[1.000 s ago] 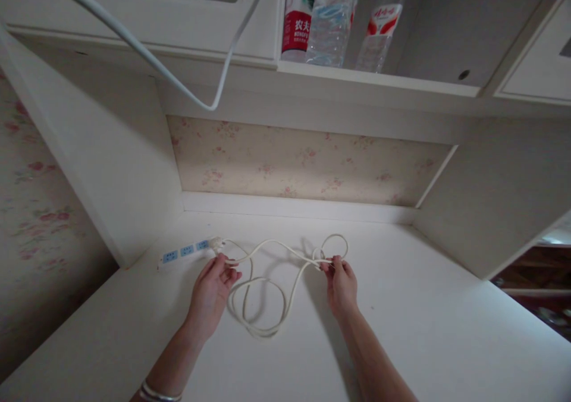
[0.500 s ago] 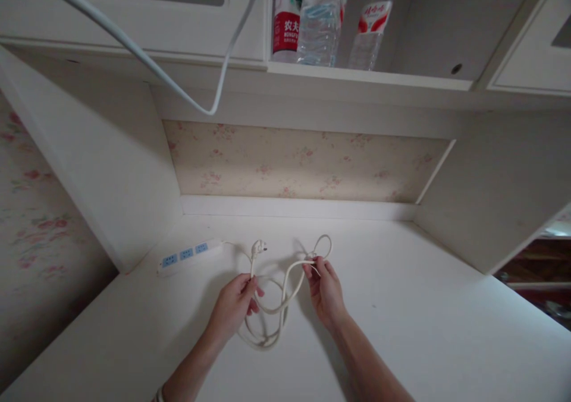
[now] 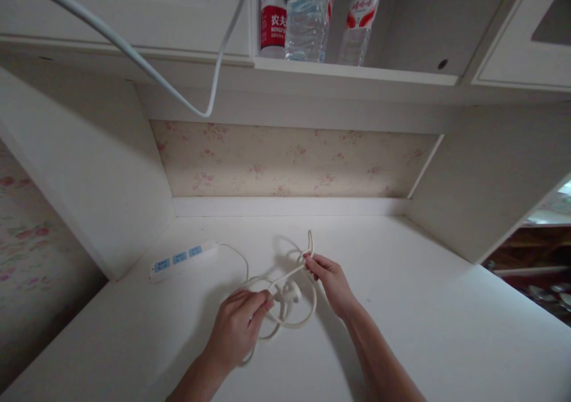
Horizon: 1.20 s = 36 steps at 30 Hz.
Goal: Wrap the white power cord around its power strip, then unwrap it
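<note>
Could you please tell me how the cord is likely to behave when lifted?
The cord is probably floppy, since it curves into loose loops. It may snag on itself, as its strands cross near the right hand. Lifting it could also tug the power strip, because the cord runs to one end of it.

The power strip (image 3: 182, 260) lies left of the plug (image 3: 292, 292).

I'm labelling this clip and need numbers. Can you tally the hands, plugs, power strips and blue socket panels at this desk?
Left hand and right hand, both holding the cord: 2
Plug: 1
Power strip: 1
Blue socket panels: 3
Total: 7
</note>
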Motion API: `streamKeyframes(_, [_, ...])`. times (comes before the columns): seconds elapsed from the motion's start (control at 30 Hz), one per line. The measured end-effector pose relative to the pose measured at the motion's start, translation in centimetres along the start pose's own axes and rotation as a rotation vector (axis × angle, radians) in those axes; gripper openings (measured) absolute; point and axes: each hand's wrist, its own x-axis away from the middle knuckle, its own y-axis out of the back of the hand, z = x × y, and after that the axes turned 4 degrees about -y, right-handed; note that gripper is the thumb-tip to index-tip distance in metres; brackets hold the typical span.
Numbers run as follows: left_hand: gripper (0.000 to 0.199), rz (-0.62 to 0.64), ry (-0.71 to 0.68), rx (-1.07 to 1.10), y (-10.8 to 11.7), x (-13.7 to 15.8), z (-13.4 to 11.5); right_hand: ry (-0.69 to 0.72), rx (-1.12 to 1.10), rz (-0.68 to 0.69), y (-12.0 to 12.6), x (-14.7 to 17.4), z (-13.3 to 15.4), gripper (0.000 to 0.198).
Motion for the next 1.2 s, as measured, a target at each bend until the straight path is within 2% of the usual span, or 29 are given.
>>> streamKeyframes(0.07, [0.02,0.091,-0.121,-0.148,0.0,-0.1,-0.8,0.027,0.064,0.037,0.6,0.1,0.7,0.031])
streamKeyframes(0.13, [0.018,0.164,-0.179,-0.238,0.0,-0.3,-1.5,0.052,0.093,0.057,1.1,0.2,1.4,0.031])
streamKeyframes(0.27, [0.019,0.172,-0.201,-0.341,-0.7,-0.4,-1.3,0.109,0.109,0.08,1.4,0.5,2.2,0.032])
streamKeyframes(0.4, [0.031,0.114,-0.155,-0.361,-1.4,-0.2,-0.3,0.114,0.123,0.102,1.0,0.6,2.0,0.03])
streamKeyframes(0.57, [0.043,0.118,-0.029,-0.24,-1.6,0.3,0.3,0.013,0.114,0.137,0.3,0.6,1.0,0.037])
streamKeyframes(0.67, [0.045,0.12,0.047,-0.181,-1.8,0.3,0.7,0.061,0.225,0.22,-0.2,1.0,1.0,0.035])
streamKeyframes(0.73, [0.044,0.097,0.097,-0.156,-1.9,0.3,1.0,0.132,0.32,0.272,-0.8,1.5,1.1,0.033])
streamKeyframes(0.83, [0.04,0.024,0.156,-0.125,-1.9,0.1,1.6,0.184,0.388,0.291,-1.4,2.1,1.1,0.045])
streamKeyframes(1.03, [0.033,-0.137,0.194,-0.094,-1.5,0.0,3.2,0.072,0.346,0.39,-1.2,2.0,-0.2,0.069])
streamKeyframes(1.2, [0.036,-0.214,0.216,-0.144,-1.3,-0.1,4.2,0.084,0.387,0.493,-1.3,2.0,-0.7,0.064])
